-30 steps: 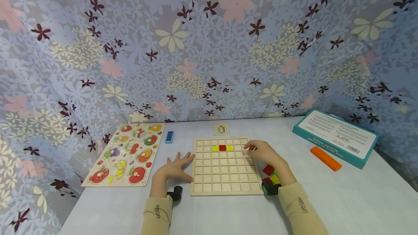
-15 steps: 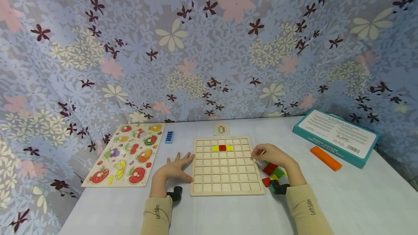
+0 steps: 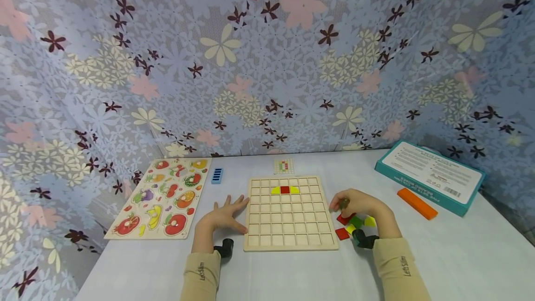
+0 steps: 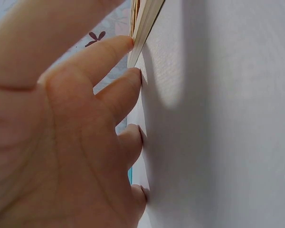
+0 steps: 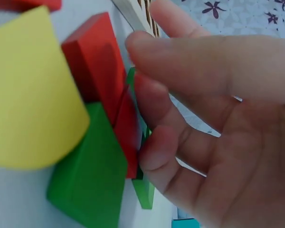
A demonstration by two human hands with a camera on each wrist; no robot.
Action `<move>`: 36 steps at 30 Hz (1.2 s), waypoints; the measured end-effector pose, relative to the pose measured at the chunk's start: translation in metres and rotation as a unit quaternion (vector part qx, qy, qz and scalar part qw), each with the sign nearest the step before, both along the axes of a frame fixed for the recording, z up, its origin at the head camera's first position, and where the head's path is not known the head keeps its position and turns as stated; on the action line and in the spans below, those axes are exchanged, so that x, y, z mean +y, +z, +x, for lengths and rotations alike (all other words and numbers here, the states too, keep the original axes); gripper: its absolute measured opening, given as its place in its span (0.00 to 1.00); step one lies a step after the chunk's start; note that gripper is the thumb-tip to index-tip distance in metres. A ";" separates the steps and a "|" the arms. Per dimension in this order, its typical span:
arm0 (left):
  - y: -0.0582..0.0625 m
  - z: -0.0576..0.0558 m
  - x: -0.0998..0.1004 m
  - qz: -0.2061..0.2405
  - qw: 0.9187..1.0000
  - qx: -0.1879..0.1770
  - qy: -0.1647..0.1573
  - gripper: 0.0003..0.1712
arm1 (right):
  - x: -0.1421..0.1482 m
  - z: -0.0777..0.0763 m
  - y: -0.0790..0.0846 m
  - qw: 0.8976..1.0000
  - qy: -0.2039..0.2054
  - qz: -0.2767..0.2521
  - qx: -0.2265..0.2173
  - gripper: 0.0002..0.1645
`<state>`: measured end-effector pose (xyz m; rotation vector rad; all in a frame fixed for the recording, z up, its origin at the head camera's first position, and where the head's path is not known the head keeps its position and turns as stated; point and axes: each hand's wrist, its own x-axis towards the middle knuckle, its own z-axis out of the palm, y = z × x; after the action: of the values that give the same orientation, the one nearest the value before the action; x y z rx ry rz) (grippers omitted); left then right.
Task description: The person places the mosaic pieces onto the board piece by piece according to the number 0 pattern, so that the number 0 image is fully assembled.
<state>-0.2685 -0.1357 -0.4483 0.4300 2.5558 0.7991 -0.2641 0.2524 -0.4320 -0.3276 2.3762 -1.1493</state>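
Note:
A wooden grid board (image 3: pixel 289 217) lies in the middle of the table. Its second row from the back holds a red square (image 3: pixel 284 190) between two yellow rounded pieces (image 3: pixel 275 190). My left hand (image 3: pixel 221 216) is spread on the table, thumb and a fingertip at the board's left edge. My right hand (image 3: pixel 355 202) hovers low over loose blocks right of the board, its fingers loosely bent. In the right wrist view, its fingertips are right at red and green blocks (image 5: pixel 128 133), beside a larger green block (image 5: pixel 92 175) and a yellow rounded block (image 5: pixel 33 95).
A fruit puzzle board (image 3: pixel 165 199) lies at the left, with a small blue piece (image 3: pixel 217 175) beside it. Behind the grid board is a small pattern card (image 3: pixel 283 166). At the right are a teal box (image 3: pixel 430 175) and an orange bar (image 3: pixel 417 203).
My right hand has moved from the board's upper right edge rightward and toward me, over the loose blocks. The left hand has stayed in place.

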 end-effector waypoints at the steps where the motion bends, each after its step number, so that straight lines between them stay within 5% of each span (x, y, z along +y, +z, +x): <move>1: 0.000 0.000 0.000 0.000 1.000 0.000 0.000 0.55 | 0.000 0.000 0.000 1.000 0.001 0.004 -0.002 0.18; 11: 0.002 0.000 0.000 0.004 1.000 0.002 -0.001 0.55 | -0.001 0.000 0.000 0.999 0.007 0.040 -0.002 0.24; 25: 0.002 0.000 0.000 0.000 1.000 0.001 0.004 0.55 | -0.006 0.000 -0.001 0.998 -0.039 0.038 0.028 0.24; 36: 0.000 0.000 0.001 0.004 1.000 -0.001 0.005 0.55 | -0.012 -0.003 -0.005 0.991 -0.067 0.054 0.103 0.22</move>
<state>-0.2687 -0.1350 -0.4478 0.4197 2.5546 0.8124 -0.2671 0.2400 -0.4372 -0.2632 2.6656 -1.0850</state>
